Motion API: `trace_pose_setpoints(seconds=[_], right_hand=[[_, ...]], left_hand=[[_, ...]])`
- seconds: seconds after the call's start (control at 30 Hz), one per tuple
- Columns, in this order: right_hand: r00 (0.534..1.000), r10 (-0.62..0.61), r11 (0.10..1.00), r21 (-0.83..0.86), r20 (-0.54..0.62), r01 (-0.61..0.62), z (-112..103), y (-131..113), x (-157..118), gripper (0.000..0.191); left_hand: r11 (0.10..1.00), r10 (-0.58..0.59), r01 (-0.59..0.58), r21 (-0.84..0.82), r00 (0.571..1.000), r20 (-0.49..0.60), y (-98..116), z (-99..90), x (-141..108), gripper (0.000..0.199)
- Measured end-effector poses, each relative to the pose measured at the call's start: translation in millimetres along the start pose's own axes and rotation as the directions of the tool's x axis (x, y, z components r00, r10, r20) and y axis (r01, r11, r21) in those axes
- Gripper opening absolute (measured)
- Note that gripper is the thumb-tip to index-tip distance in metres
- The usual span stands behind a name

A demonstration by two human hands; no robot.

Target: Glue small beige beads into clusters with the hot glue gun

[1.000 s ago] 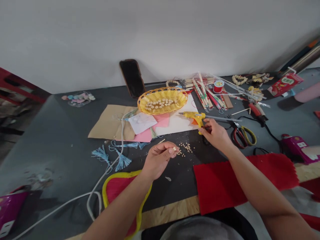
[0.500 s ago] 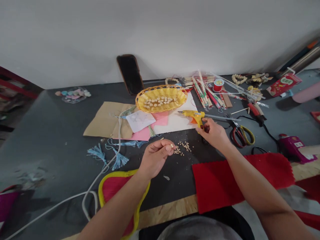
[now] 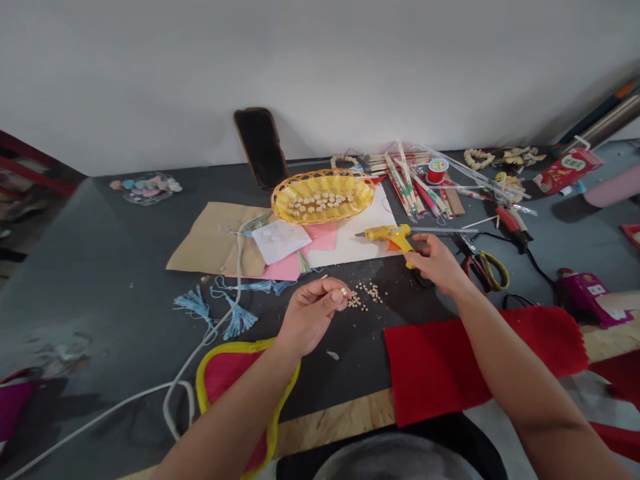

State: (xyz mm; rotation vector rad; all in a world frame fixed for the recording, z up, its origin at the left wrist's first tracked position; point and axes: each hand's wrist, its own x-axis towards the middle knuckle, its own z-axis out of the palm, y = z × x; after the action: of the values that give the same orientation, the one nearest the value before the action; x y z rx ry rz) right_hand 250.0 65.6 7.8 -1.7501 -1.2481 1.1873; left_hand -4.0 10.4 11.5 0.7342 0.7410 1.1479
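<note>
My left hand [image 3: 316, 312] is closed in a pinch, with a small pale bead piece [image 3: 343, 292] at the tips of thumb and forefinger. Just beyond those fingertips, loose wooden beads [image 3: 369, 291] lie scattered on the dark tabletop. My right hand [image 3: 436, 265] has its thumb and fingers at the handle of a yellow glue gun [image 3: 387, 233]. The gun's nozzle points left over white paper, and a clear glue stick [image 3: 445, 230] juts from its back. Behind both hands, a yellow woven basket [image 3: 324, 175] holds several small bead clusters [image 3: 320, 203].
Blue tassels [image 3: 240, 321] and a white cable [image 3: 207, 337] lie left of my left hand. Scissors [image 3: 483, 267] sit right of the glue gun. Red felt [image 3: 430, 367] lies under my right forearm. A phone [image 3: 261, 148] leans on the wall.
The glue gun has tilted, its nozzle lower and its handle farther right. My right hand has shifted right with the handle, fingers looser. My left hand stays in place.
</note>
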Motion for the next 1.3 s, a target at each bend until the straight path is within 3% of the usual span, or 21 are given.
trace_pose_setpoints(seconds=[0.07, 0.13, 0.23, 0.3, 0.37, 0.43, 0.63, 0.77, 0.9, 1.3], right_hand=[[0.999, 0.040, 0.978, 0.205, 0.036, -0.046, 1, -4, -2, 0.050], [0.998, 0.004, 0.934, 0.357, 0.062, -0.026, 1, -8, -7, 0.051], [0.979, -0.181, 0.848, 0.518, 0.091, 0.109, -2, -11, -15, 0.049], [0.937, -0.287, 0.813, 0.568, 0.201, 0.127, -4, -11, -19, 0.042], [0.876, -0.325, 0.825, 0.560, 0.357, 0.077, -5, -9, -22, 0.034], [0.836, -0.338, 0.843, 0.534, 0.431, 0.066, -5, -7, -24, 0.032], [0.783, -0.455, 0.838, 0.502, 0.423, 0.216, -8, -11, -29, 0.030], [0.762, -0.471, 0.824, 0.531, 0.445, 0.199, -5, -9, -34, 0.028], [0.710, -0.513, 0.779, 0.609, 0.482, 0.150, 1, -3, -38, 0.023], [0.710, -0.435, 0.850, 0.512, 0.554, 0.120, 8, -6, -47, 0.037]], left_hand=[[1.000, 0.000, 0.000, -0.010, 1.000, 0.002, 0, 0.1, 0, 0.013], [1.000, 0.002, -0.002, -0.024, 1.000, 0.003, 1, -0.7, 1, 0.013], [0.999, 0.002, -0.002, -0.046, 1.000, 0.003, 0, -3.5, 2, 0.012], [0.999, -0.003, 0.003, -0.054, 1.000, 0.002, 0, -5.5, 2, 0.012], [0.998, -0.006, 0.006, -0.056, 1.000, -0.003, 0, -6.8, 2, 0.012], [0.998, -0.006, 0.005, -0.056, 1.000, -0.012, 0, -7.3, 1, 0.012], [0.998, 0.007, -0.009, -0.068, 1.000, -0.023, 0, -7.7, 2, 0.013], [0.997, 0.024, -0.028, -0.070, 0.998, -0.060, 2, -8.8, 5, 0.014], [0.998, 0.042, -0.047, -0.052, 0.996, -0.078, 4, -10.3, 6, 0.015], [0.998, 0.033, -0.029, 0.055, 0.996, -0.083, 3, -9.9, 4, 0.021]])
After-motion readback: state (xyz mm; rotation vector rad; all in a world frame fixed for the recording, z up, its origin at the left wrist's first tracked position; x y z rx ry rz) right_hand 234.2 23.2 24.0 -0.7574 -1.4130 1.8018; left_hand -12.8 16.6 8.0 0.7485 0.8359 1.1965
